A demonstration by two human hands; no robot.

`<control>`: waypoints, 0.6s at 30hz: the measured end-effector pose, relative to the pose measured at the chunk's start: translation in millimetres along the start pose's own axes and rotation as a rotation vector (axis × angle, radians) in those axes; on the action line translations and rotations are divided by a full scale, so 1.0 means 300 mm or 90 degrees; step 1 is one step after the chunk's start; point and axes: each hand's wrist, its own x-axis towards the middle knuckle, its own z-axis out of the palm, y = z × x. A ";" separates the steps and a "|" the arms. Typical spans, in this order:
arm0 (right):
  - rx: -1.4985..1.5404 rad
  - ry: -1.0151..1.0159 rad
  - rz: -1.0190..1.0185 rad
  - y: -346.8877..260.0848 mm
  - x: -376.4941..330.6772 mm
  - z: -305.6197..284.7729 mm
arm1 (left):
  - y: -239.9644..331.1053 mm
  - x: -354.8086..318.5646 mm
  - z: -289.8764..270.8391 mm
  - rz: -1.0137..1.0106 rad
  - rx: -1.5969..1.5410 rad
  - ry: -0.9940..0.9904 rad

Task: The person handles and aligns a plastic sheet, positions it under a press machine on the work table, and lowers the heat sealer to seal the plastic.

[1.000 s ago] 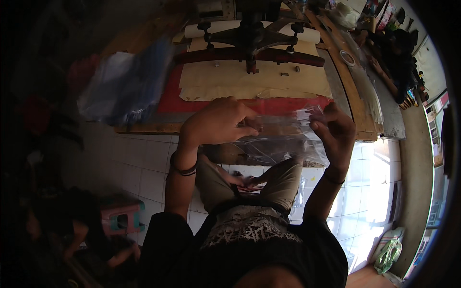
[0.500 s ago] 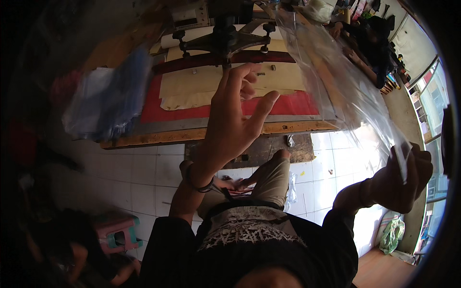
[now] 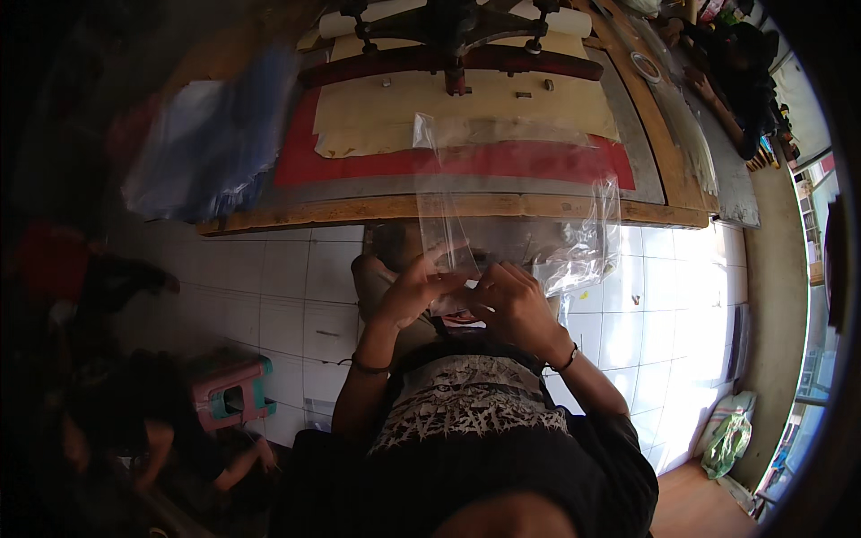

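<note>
Bag, clear plastic, stretched out ahead of me across the table's near edge. My right hand's fingers are bunched, pinching its near edge. My left hand touches near its left corner, can't tell if gripping. Red sheet on table, beyond.
</note>
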 end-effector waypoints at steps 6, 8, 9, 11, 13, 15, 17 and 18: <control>0.063 -0.101 -0.050 0.023 0.095 -0.086 | -0.057 0.018 -0.075 0.027 0.102 0.013; 0.026 -0.066 -0.034 0.021 0.178 -0.157 | -0.071 0.025 -0.068 0.051 0.111 0.053; 0.023 -0.057 -0.027 0.025 0.224 -0.181 | -0.073 0.026 -0.059 0.073 0.122 0.090; -0.006 -0.036 -0.003 0.062 0.330 -0.178 | -0.050 0.013 -0.033 0.070 0.113 0.093; -0.034 -0.021 0.014 0.103 0.430 -0.141 | -0.044 0.007 -0.015 0.068 0.108 0.091; -0.143 0.066 -0.068 0.159 0.500 -0.079 | -0.061 0.006 -0.007 0.115 0.147 0.158; -0.168 0.051 -0.004 0.250 0.513 -0.022 | -0.041 -0.004 0.024 0.144 0.196 0.169; -0.190 0.031 0.056 0.276 0.524 -0.012 | -0.030 -0.005 0.036 0.174 0.242 0.187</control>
